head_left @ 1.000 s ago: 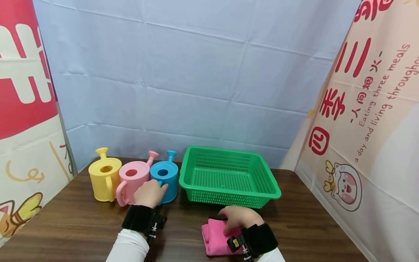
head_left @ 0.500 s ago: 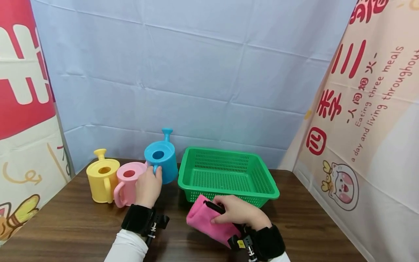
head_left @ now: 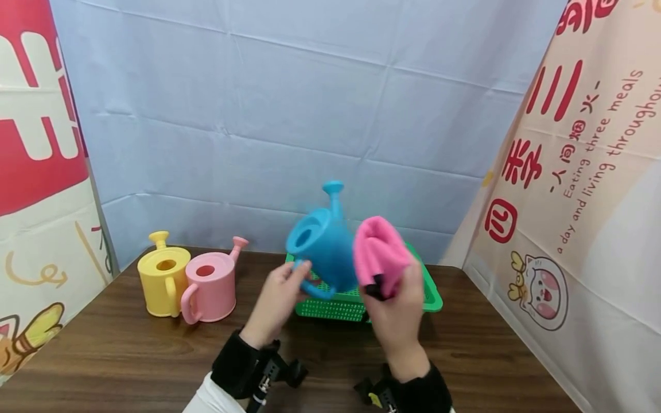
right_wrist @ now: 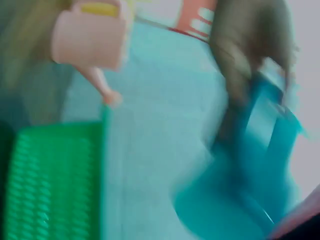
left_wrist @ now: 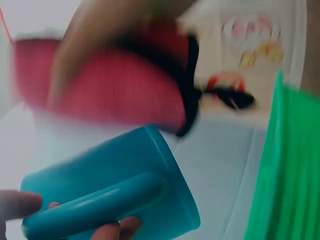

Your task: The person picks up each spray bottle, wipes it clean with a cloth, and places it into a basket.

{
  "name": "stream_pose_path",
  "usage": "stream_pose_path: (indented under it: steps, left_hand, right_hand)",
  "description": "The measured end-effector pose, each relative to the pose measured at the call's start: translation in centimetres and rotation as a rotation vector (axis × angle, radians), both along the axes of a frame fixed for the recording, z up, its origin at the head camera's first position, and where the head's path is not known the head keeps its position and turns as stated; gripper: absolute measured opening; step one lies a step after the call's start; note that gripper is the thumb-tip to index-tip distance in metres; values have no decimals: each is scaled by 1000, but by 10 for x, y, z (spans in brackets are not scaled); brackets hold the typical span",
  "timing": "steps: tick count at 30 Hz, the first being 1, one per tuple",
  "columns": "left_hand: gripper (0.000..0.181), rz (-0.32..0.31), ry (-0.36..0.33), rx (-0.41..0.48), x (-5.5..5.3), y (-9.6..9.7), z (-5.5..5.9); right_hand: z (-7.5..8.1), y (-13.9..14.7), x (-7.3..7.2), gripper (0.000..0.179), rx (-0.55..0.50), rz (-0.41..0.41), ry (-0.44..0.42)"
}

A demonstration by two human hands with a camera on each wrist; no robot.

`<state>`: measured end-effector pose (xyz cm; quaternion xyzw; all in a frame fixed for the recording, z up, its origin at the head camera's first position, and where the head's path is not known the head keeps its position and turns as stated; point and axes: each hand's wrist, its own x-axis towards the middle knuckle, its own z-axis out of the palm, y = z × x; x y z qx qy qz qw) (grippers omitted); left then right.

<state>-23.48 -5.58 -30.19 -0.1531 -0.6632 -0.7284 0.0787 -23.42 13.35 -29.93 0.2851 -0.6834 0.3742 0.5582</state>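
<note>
My left hand (head_left: 273, 298) grips the handle of a blue toy watering can (head_left: 333, 252). The can is lifted and tilted in front of the green basket, its spout pointing up and away. In the left wrist view, fingers (left_wrist: 20, 204) curl around the handle. My right hand (head_left: 397, 315) holds up a folded pink cloth (head_left: 379, 244) just right of the can, overlapping its side in the head view. Black edging and a short black tab show on the cloth (left_wrist: 110, 85) in the left wrist view. The right wrist view is blurred, with the blue can at lower right.
A green plastic basket (head_left: 330, 311) stands behind both hands, partly covered by the can and cloth. Left of it on the brown wooden table (head_left: 129, 355) are a yellow watering can (head_left: 164, 287) and a pink watering can (head_left: 214, 295). Fabric sheets hang behind and at both sides.
My left hand has lifted the blue can from beside the pink one and carried it right. My right hand has picked the pink cloth off the table and raised it next to the can.
</note>
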Motion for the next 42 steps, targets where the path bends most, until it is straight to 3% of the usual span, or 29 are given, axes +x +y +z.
stream_pose_path:
  steps: [3, 6, 10, 13, 16, 19, 22, 24, 26, 28, 32, 35, 38, 42]
  left_hand:
    - [31, -82, 23, -87, 6, 10, -1]
    - [28, -47, 50, -152, 8, 10, 0]
    - [27, -32, 59, -216, 10, 6, 0]
    - [30, -64, 81, -295, 11, 5, 0]
    - [25, -60, 102, -365, 12, 5, -1]
    - [23, -77, 105, -385, 13, 5, 0]
    - [25, -118, 103, -377, 12, 6, 0]
    - [26, -136, 105, -366, 12, 8, 0]
    - [28, -143, 105, -347, 11, 9, 0]
    - [30, -137, 96, -308, 11, 9, 0]
    - [26, -113, 88, -215, 13, 10, 2]
    - [25, -80, 96, -206, 14, 10, 2]
    - [27, -75, 90, -245, 15, 11, 1]
    - [32, -103, 80, -298, 18, 14, 1]
  right_hand:
    - [-10, -15, -2, 49, 194, -58, -18]
    - [-16, -21, -3, 65, 380, -117, -64]
    - [-15, -16, -4, 72, 462, -210, -50]
    - [-15, -11, -7, 75, 406, -197, -116]
    - [-16, -6, -9, 72, 292, -59, -287]
    - [-13, 2, -8, 54, 169, 44, -447]
    - [-8, 14, -8, 30, 91, 39, -553]
    - [-5, 19, -9, 23, 61, 33, -590]
    - [-4, 20, -9, 23, 57, 47, -582]
    - [-4, 15, -8, 35, 99, 42, -509]
    - [-8, -8, -4, 68, 296, -67, -244]
    - [-14, -21, -2, 72, 385, -148, -102]
    - [-12, -19, -5, 67, 330, -100, -112]
    - [-5, 1, -6, 43, 191, 58, -252]
